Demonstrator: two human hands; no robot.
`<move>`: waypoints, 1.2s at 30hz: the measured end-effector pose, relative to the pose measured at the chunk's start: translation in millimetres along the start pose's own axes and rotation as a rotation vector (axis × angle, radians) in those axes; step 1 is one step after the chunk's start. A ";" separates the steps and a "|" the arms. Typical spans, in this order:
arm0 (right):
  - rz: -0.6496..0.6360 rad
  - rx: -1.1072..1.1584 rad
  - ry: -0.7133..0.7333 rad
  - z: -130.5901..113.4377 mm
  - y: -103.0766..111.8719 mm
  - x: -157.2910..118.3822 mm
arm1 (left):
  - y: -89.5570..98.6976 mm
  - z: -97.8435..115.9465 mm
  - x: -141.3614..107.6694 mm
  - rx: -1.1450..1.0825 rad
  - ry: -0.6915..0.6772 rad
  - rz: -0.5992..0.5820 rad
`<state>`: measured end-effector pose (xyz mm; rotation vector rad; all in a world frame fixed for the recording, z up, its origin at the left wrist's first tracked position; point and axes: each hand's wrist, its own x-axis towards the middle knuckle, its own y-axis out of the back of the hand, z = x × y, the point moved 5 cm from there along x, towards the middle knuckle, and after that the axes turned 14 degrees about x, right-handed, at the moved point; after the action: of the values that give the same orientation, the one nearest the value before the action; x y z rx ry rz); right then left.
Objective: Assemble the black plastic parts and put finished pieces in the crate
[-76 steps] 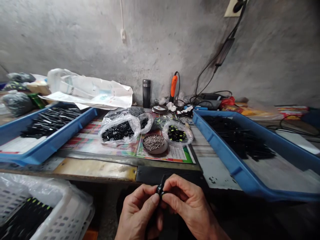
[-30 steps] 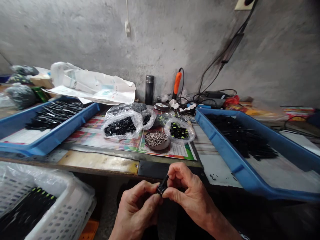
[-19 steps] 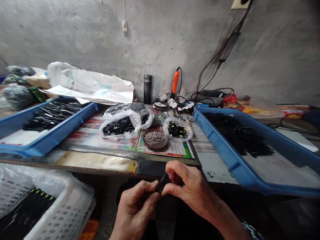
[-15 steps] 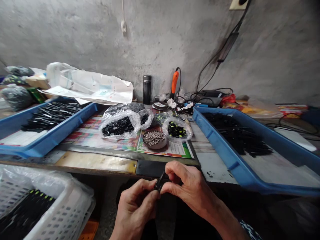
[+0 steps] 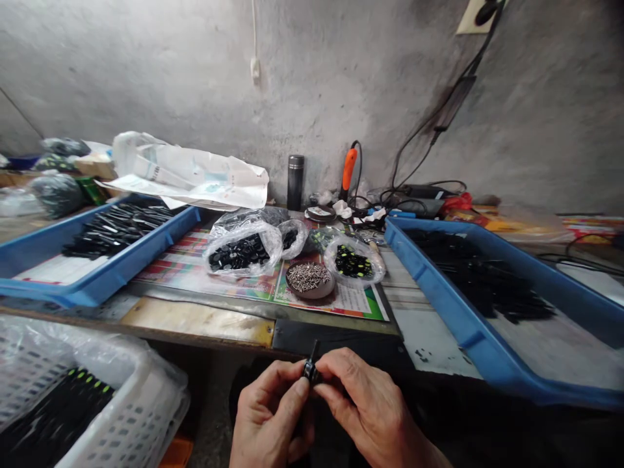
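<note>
A small black part [image 5: 310,370] with a thin stem pointing up is held between my two hands, in front of the bench edge. My left hand [image 5: 273,409] pinches it from the left between thumb and index finger. From the right, the bent fingers and thumb of my right hand [image 5: 363,400] close on its other side. What exactly the part is cannot be made out. Beyond my hands on the bench, a round dish [image 5: 312,289] is heaped with small metal screws or pins. Beside it, a clear bag [image 5: 380,270] holds black pieces with yellow-green marks.
Blue trays of dark parts stand left [image 5: 104,286] and right [image 5: 453,318]. Another clear bag [image 5: 273,244] contains black discs. A white basket [image 5: 141,390] sits low at left. Against the wall are a black flask [image 5: 295,182] and an orange-handled tool [image 5: 348,170] with a cord.
The view has shifted, so the bench appears lower and further right. My right-hand fingers have closed in on the black part, and its stem now points more upright.
</note>
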<state>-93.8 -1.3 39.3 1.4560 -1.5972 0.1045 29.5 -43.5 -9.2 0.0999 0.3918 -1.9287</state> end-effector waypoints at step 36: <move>0.197 -0.118 0.015 -4.2 -9.6 1.9 | 3.1 2.2 -2.8 -0.082 0.015 0.051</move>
<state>-83.3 -3.0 38.1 1.2035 -1.7028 0.1320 33.7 -42.8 -7.0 0.0696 0.4737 -1.8599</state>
